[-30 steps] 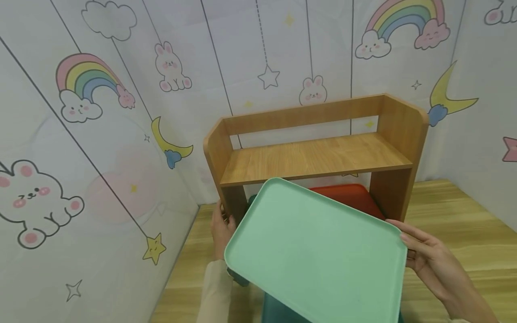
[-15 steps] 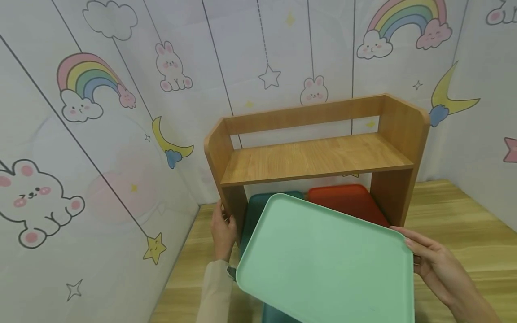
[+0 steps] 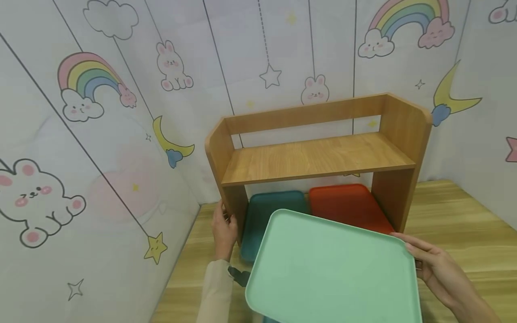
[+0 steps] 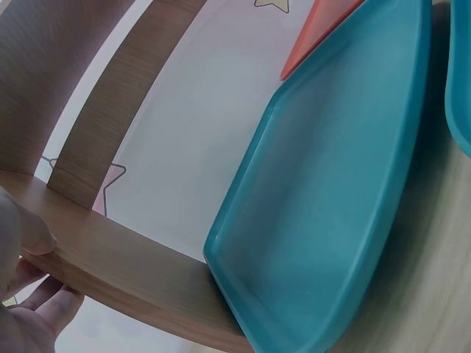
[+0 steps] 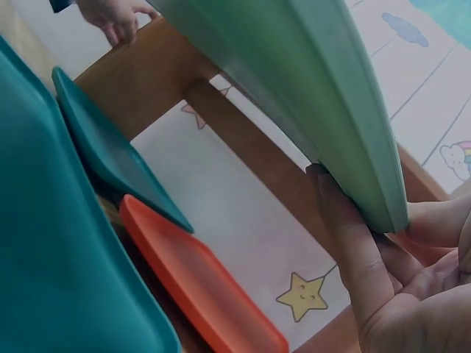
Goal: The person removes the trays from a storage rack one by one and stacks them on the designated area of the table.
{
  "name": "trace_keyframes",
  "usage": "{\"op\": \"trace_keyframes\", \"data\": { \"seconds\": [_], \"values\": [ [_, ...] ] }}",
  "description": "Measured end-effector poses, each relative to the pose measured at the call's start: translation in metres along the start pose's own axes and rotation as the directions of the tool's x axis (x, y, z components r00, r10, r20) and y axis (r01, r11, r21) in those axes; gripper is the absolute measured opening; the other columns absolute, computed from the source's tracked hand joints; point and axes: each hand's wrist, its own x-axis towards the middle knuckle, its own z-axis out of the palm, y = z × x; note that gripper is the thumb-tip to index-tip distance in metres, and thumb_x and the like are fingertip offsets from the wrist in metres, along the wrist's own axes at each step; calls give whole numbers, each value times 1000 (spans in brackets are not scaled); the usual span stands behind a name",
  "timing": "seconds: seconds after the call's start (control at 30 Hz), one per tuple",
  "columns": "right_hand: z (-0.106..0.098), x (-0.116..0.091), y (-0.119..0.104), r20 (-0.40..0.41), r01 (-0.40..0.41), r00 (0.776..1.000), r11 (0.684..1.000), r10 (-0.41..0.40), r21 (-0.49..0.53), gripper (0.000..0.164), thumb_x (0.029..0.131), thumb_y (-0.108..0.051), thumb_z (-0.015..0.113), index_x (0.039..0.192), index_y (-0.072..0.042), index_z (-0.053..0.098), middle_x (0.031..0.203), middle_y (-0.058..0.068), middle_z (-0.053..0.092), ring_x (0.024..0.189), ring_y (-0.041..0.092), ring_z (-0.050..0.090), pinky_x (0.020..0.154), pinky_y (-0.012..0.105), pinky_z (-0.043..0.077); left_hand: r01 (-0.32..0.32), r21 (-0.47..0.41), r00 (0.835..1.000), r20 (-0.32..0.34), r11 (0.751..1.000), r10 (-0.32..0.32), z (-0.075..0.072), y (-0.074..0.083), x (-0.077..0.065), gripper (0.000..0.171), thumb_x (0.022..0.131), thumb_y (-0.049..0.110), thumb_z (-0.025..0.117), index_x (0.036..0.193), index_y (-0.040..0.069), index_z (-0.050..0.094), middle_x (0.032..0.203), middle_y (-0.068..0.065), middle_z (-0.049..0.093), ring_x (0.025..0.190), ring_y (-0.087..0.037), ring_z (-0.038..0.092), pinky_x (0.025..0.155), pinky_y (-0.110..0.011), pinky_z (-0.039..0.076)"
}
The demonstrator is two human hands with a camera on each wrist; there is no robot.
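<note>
My right hand (image 3: pixel 438 269) pinches a mint-green tray (image 3: pixel 335 269) by its right corner. In the right wrist view, the thumb and fingers sit on opposite faces of that corner. The tray is held tilted before a two-level wooden desk shelf (image 3: pixel 319 157). My left hand (image 3: pixel 225 231) grips the shelf's left side panel, thumb inside and fingers outside in the left wrist view. Under the shelf board lie a teal tray (image 3: pixel 258 224) on the left and a red tray (image 3: pixel 347 204) on the right, side by side. The mint tray hides their front parts.
A second teal tray (image 5: pixel 59 220) lies in front of the shelf, mostly hidden below the mint one in the head view. Cartoon-printed walls (image 3: pixel 121 179) stand behind and left of the wood-grain table (image 3: pixel 456 224). A dark band (image 3: pixel 239 276) shows at the left wrist.
The mint tray has come down and slightly right in the right hand, uncovering the teal tray and more of the red one. The left hand has stayed on the side panel.
</note>
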Motion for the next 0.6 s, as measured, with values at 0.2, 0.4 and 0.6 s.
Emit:
{"op": "trace_keyframes", "data": {
  "seconds": [0.2, 0.4, 0.6],
  "values": [
    [-5, -1, 4, -8, -34, 999, 999, 33, -41, 45, 105, -5, 22, 139, -13, 51, 127, -2, 63, 104, 14, 65, 83, 32, 57, 4, -19, 1000, 8, 1000, -3, 0, 0, 0, 54, 84, -11, 55, 135, 4, 46, 123, -23, 56, 103, -40, 62, 82, -49, 57],
    [-10, -3, 9, -19, -71, 997, 994, 69, -89, 44, 105, -6, 24, 138, -12, 51, 125, -3, 64, 105, 13, 65, 84, 34, 57, 27, -12, 999, 25, 1000, -26, -1, 1, 0, 53, 86, -10, 55, 136, 5, 46, 123, -22, 56, 104, -40, 62, 85, -49, 56],
    [-14, -2, 13, 0, -103, 995, 987, 104, -122, 44, 105, -7, 24, 138, -16, 52, 125, -4, 65, 105, 14, 65, 83, 34, 58, 18, -12, 1000, 21, 1000, -18, 0, 1, 0, 53, 85, -11, 55, 135, 4, 46, 122, -23, 57, 103, -40, 62, 84, -48, 57]
  ]
}}
